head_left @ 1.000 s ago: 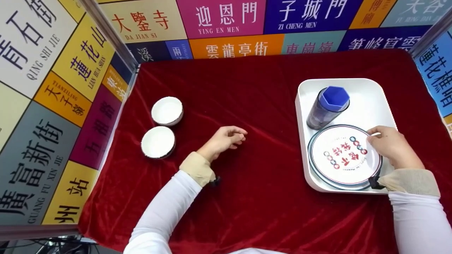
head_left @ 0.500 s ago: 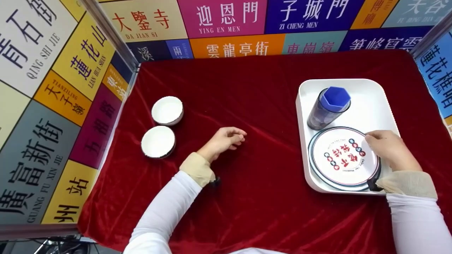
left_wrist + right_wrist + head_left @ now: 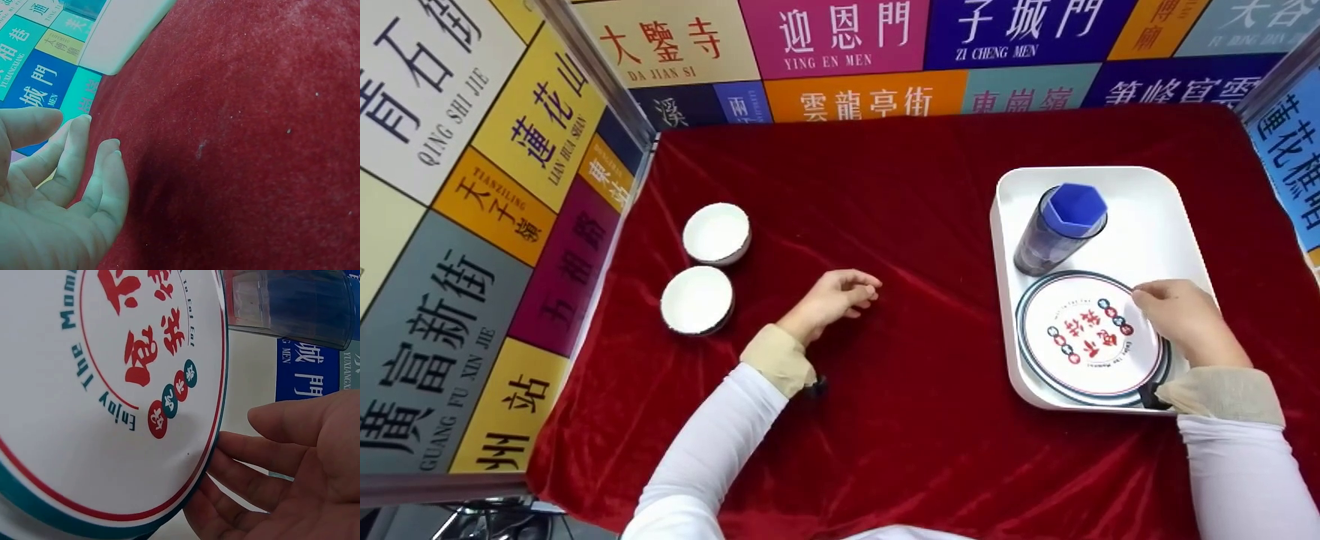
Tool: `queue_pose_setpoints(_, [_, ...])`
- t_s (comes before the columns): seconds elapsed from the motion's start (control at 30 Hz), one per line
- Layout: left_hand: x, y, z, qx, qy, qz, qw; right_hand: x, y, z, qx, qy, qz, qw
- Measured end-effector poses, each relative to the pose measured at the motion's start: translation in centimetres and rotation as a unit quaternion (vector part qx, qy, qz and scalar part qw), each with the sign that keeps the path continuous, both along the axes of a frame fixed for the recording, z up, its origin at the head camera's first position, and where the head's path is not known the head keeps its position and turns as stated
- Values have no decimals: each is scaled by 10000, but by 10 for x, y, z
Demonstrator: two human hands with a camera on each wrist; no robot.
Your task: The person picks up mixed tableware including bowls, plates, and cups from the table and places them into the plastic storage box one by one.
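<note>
My right hand (image 3: 1183, 319) is at the right rim of a white plate (image 3: 1080, 367) with blue and red rim lines and red lettering. In the right wrist view, its fingertips touch the edge of the plate (image 3: 140, 467), while the thumb stands off it. A second plate's rim shows underneath. Both lie in a white tray (image 3: 1159, 217), beside a dark see-through cup (image 3: 1041, 244) with a blue hexagonal cup (image 3: 1076, 210) in its mouth. My left hand (image 3: 832, 300) hangs over the red cloth with loosely bent fingers, holding nothing.
Two white bowls stand at the left, the far bowl (image 3: 717, 234) close to the near bowl (image 3: 697, 300). Red velvet cloth (image 3: 900, 420) covers the table. Panels with printed street names (image 3: 840, 37) wall off the back and sides.
The upper plate has settled slightly lower on the one beneath. My right hand has shifted a little left and nearer. The left hand has hardly moved.
</note>
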State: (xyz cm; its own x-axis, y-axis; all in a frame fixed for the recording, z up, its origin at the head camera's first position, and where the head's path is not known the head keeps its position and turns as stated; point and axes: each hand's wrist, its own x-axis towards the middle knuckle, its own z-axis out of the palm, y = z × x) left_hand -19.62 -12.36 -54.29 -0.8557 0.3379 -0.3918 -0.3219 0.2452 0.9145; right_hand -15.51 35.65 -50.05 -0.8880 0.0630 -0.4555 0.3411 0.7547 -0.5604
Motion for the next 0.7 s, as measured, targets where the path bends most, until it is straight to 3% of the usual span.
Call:
queue_pose_setpoints(0.33, [1,-1,-1,5,-17,45,10000,0,-2,-5,274,235,-245,9990])
queue_pose_setpoints(0.57, [0,-3,0,32,-33,10,10000,-2,-2,-6,425,498,-112,9978])
queue_pose_setpoints(0.7, [-1,-5,0,17,-27,37,10000,-2,-1,-6,422,388,-108,9983])
